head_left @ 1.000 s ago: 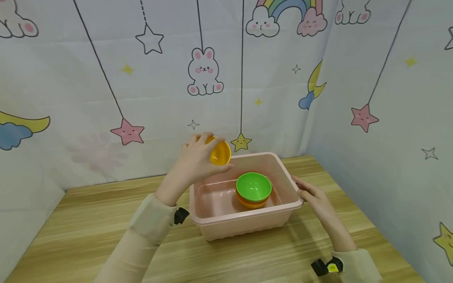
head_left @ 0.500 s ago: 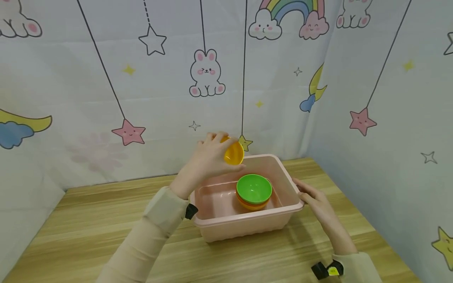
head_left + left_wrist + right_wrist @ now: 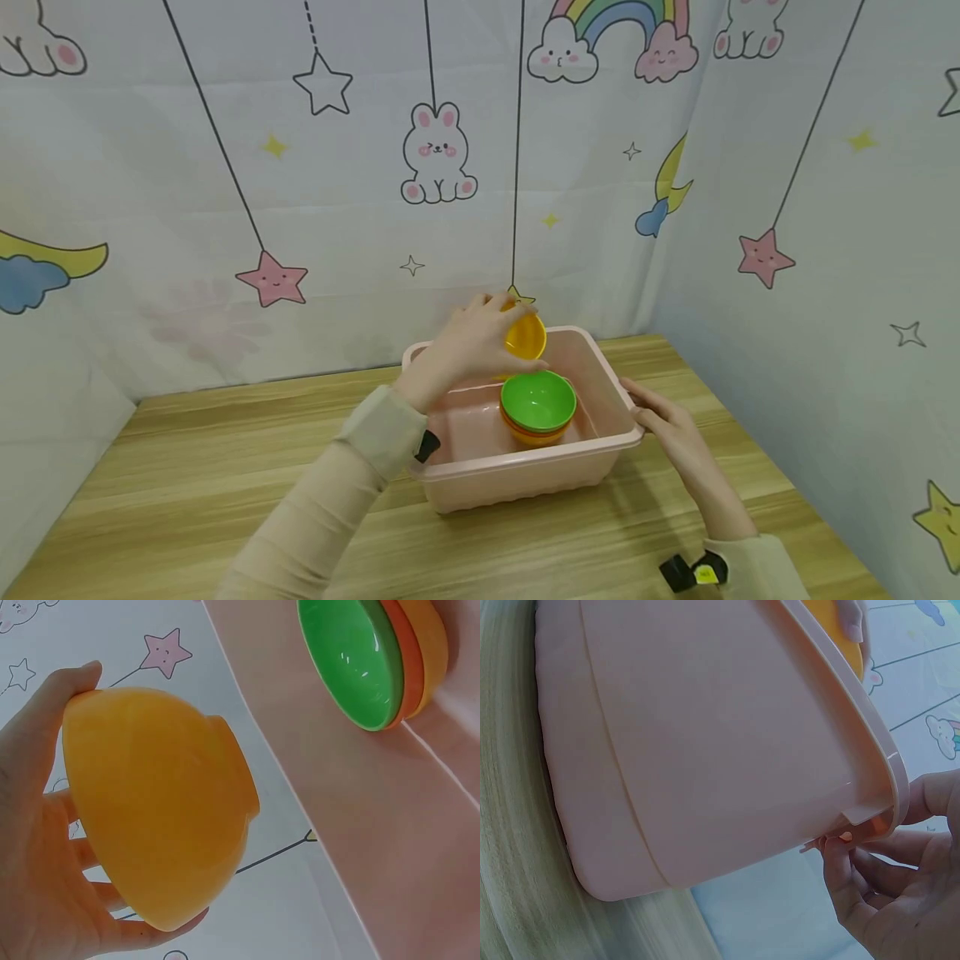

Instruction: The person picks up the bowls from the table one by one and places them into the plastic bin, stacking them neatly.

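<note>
My left hand (image 3: 483, 337) grips a yellow-orange bowl (image 3: 161, 802) by its rim, thumb on one side and fingers on the other. In the head view this bowl is tilted on its side, just above and behind a green bowl (image 3: 538, 400). The green bowl sits on top of a stack, with an orange bowl (image 3: 409, 664) and a yellow-orange one beneath it. That stack stands in the right half of a pink plastic basin (image 3: 517, 493). My right hand (image 3: 670, 421) holds the basin's right rim, its fingers curled around the edge in the right wrist view.
The basin stands on a wood-grain table (image 3: 225, 483). A white cloth (image 3: 337, 233) printed with rabbits and stars hangs behind it, and another patterned cloth side (image 3: 832, 350) rises at the right.
My left hand has carried the yellow-orange bowl to the right and slightly down, from the basin's left part to close above the green bowl. My right hand has stayed on the rim.
</note>
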The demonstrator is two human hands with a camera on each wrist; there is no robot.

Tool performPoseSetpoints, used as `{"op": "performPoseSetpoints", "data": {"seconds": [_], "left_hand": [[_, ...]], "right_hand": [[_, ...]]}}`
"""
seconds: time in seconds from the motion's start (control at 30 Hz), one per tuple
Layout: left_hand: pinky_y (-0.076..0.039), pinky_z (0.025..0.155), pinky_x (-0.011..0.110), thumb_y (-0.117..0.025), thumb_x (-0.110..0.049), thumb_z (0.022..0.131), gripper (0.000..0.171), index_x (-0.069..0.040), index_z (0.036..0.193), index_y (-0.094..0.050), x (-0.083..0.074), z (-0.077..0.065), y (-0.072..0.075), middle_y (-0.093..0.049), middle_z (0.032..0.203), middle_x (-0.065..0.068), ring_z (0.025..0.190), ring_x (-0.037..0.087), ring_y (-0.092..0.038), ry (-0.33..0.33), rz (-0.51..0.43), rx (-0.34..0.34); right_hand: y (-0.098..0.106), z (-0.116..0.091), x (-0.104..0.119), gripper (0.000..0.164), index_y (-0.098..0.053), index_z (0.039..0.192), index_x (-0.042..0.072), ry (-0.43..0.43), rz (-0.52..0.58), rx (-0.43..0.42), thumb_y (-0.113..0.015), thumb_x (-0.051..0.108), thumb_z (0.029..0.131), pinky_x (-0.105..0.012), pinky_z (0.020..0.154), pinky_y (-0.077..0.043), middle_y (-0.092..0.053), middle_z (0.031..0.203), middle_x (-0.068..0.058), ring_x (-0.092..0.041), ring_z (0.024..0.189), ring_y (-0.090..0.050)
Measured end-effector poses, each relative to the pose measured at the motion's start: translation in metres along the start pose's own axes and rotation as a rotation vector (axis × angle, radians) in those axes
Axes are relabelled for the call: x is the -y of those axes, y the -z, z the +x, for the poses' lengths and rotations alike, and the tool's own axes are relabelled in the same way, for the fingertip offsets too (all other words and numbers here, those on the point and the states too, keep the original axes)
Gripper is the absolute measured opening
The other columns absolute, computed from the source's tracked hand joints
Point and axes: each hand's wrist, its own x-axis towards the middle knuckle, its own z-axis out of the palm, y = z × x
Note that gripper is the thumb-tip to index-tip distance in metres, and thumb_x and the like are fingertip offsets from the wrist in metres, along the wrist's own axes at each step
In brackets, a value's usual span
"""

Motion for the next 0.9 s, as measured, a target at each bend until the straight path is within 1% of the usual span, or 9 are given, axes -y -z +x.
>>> {"op": "performPoseSetpoints", "data": {"seconds": [0.07, 0.13, 0.23, 0.33, 0.43, 0.53, 0.6, 0.77, 0.9], "left_hand": [[-0.042, 0.098, 0.052, -0.063, -0.069, 0.076, 0.077, -0.033, 0.141, -0.044, -0.002, 0.002, -0.003, -0.043, 0.146, 0.003, 0.13, 0.03, -0.04, -0.007, 0.0, 0.012], [-0.042, 0.098, 0.053, -0.063, -0.069, 0.076, 0.076, -0.034, 0.14, -0.044, -0.003, 0.004, -0.006, -0.042, 0.146, 0.003, 0.13, 0.03, -0.04, -0.011, -0.003, 0.016], [-0.043, 0.098, 0.054, -0.064, -0.069, 0.075, 0.075, -0.034, 0.138, -0.046, -0.006, 0.008, -0.01, -0.042, 0.146, 0.003, 0.13, 0.032, -0.041, -0.013, -0.017, 0.017], [-0.045, 0.098, 0.053, -0.062, -0.071, 0.075, 0.075, -0.034, 0.138, -0.046, -0.007, 0.012, -0.015, -0.041, 0.147, 0.002, 0.13, 0.032, -0.041, -0.024, -0.007, 0.024], [-0.046, 0.096, 0.052, -0.06, -0.073, 0.075, 0.075, -0.034, 0.138, -0.046, -0.007, 0.015, -0.019, -0.041, 0.148, 0.002, 0.127, 0.031, -0.042, -0.037, 0.012, 0.029], [-0.046, 0.097, 0.052, -0.06, -0.074, 0.075, 0.075, -0.034, 0.138, -0.047, -0.006, 0.017, -0.023, -0.041, 0.148, 0.003, 0.125, 0.031, -0.043, -0.043, 0.024, 0.028], [-0.045, 0.098, 0.052, -0.059, -0.074, 0.075, 0.075, -0.035, 0.138, -0.047, -0.005, 0.018, -0.024, -0.04, 0.149, 0.003, 0.127, 0.031, -0.043, -0.041, 0.026, 0.035], [-0.042, 0.102, 0.054, -0.059, -0.072, 0.076, 0.074, -0.034, 0.139, -0.046, -0.003, 0.021, -0.029, -0.04, 0.149, 0.004, 0.132, 0.033, -0.04, -0.049, 0.019, 0.057], [-0.041, 0.103, 0.055, -0.06, -0.071, 0.077, 0.075, -0.033, 0.14, -0.046, -0.004, 0.023, -0.031, -0.042, 0.146, 0.004, 0.133, 0.033, -0.039, -0.06, 0.004, 0.073]], "right_hand": [[0.0, 0.0, 0.0, 0.05, -0.037, 0.148, 0.012, 0.002, -0.002, 0.003, -0.045, 0.026, 0.101, -0.053, 0.105, -0.032, -0.044, 0.146, -0.019, 0.013, 0.109, -0.045], [0.0, 0.0, 0.0, 0.049, -0.037, 0.148, 0.013, 0.006, -0.014, 0.002, -0.045, 0.026, 0.102, -0.049, 0.103, -0.034, -0.045, 0.146, -0.018, 0.012, 0.109, -0.045], [0.0, 0.001, -0.001, 0.048, -0.038, 0.148, 0.013, 0.011, -0.035, -0.003, -0.044, 0.025, 0.102, -0.038, 0.098, -0.038, -0.049, 0.142, -0.017, 0.008, 0.107, -0.048], [0.0, 0.001, -0.002, 0.048, -0.038, 0.148, 0.013, 0.014, -0.049, -0.008, -0.044, 0.024, 0.102, -0.026, 0.092, -0.04, -0.051, 0.139, -0.016, 0.005, 0.106, -0.05], [0.0, 0.001, -0.003, 0.048, -0.038, 0.148, 0.012, 0.015, -0.049, -0.009, -0.044, 0.024, 0.102, -0.02, 0.09, -0.039, -0.05, 0.141, -0.016, 0.007, 0.107, -0.05], [0.0, 0.002, -0.003, 0.048, -0.038, 0.148, 0.011, 0.015, -0.052, -0.013, -0.044, 0.025, 0.102, -0.018, 0.09, -0.039, -0.049, 0.142, -0.017, 0.01, 0.107, -0.049], [0.0, 0.002, -0.003, 0.048, -0.038, 0.148, 0.012, 0.016, -0.054, -0.014, -0.044, 0.025, 0.102, -0.019, 0.09, -0.039, -0.049, 0.142, -0.017, 0.009, 0.107, -0.049], [0.0, 0.002, -0.003, 0.047, -0.039, 0.147, 0.013, 0.026, -0.05, -0.01, -0.044, 0.025, 0.102, -0.024, 0.093, -0.038, -0.05, 0.141, -0.016, 0.008, 0.108, -0.049], [0.001, 0.002, -0.003, 0.047, -0.04, 0.147, 0.013, 0.035, -0.051, -0.012, -0.045, 0.025, 0.102, -0.019, 0.092, -0.04, -0.049, 0.143, -0.016, 0.011, 0.108, -0.049]]}}
